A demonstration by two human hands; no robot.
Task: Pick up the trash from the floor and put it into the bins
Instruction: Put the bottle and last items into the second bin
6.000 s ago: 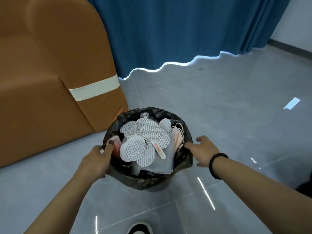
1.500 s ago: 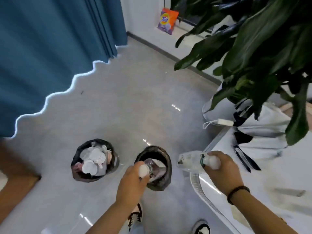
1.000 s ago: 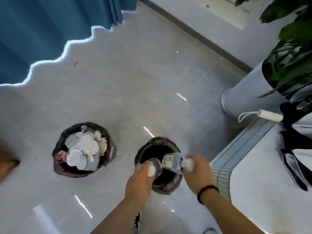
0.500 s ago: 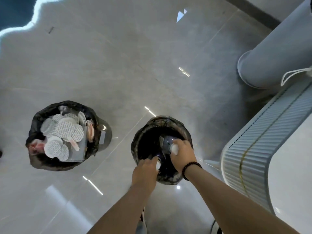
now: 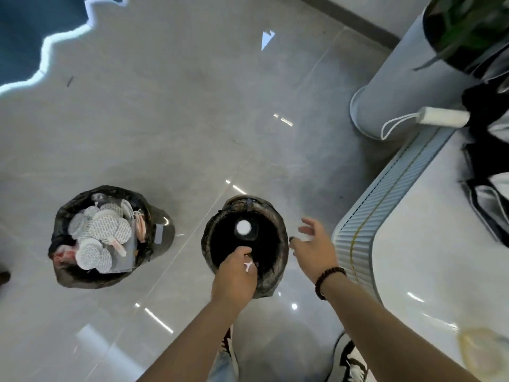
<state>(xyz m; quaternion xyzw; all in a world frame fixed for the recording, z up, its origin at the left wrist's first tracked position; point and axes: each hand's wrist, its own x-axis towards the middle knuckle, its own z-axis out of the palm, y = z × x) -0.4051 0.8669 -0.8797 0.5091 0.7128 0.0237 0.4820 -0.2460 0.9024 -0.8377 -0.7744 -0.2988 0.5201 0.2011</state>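
Observation:
Two bins lined with black bags stand on the grey floor. The left bin [image 5: 62, 216] is heaped with white round discs. Inside the right bin [image 5: 279, 268] a plastic bottle [image 5: 243, 228] stands upright, its white cap facing me. My left hand [image 5: 234, 279] hovers over that bin's near rim with the fingers curled round a second bottle; only a sliver of its white top shows between them. My right hand [image 5: 316, 250] is just right of the bin, fingers spread and holding nothing.
A white counter with a ribbed edge [image 5: 366, 230] runs close on the right. Behind it stands a tall grey planter [image 5: 385, 86] with a green plant. A blue curtain [image 5: 24, 28] hangs at the far left. My shoes [image 5: 351, 362] show at the bottom.
My right hand let its bottle go into the right bin and pulled out to the right, now spread. My left hand stays curled over the bin's near rim.

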